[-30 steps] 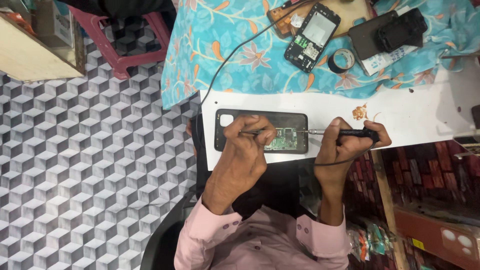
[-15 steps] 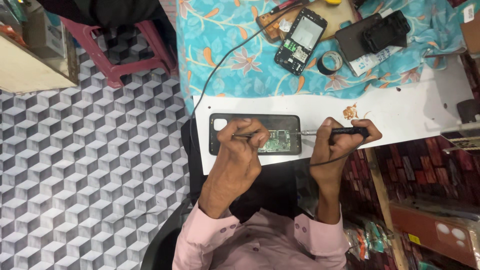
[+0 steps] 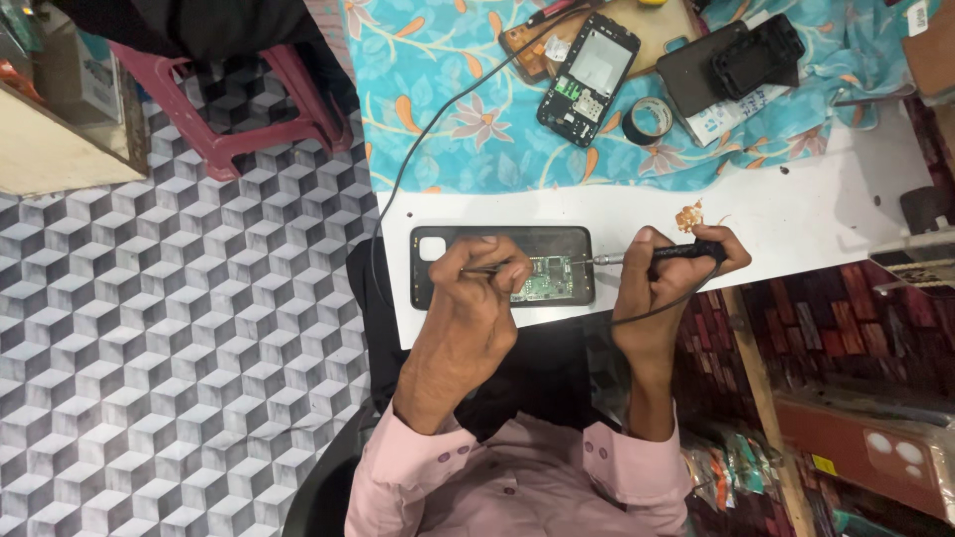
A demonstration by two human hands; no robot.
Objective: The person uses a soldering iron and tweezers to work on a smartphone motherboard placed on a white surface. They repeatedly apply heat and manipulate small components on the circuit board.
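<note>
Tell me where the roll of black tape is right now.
In the head view the roll of black tape lies on the blue floral cloth at upper centre, between the opened phone and a dark flat case.

A white bench top point(image 3: 796, 214) carries an opened phone point(image 3: 502, 267) at nine o'clock and a floral cloth point(image 3: 477, 109) at twelve.

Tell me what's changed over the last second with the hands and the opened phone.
Hardly anything. The left hand keeps its thin tool on the opened phone, and the right hand still holds the corded iron at the green board. Only the camera view shifted slightly.
</note>
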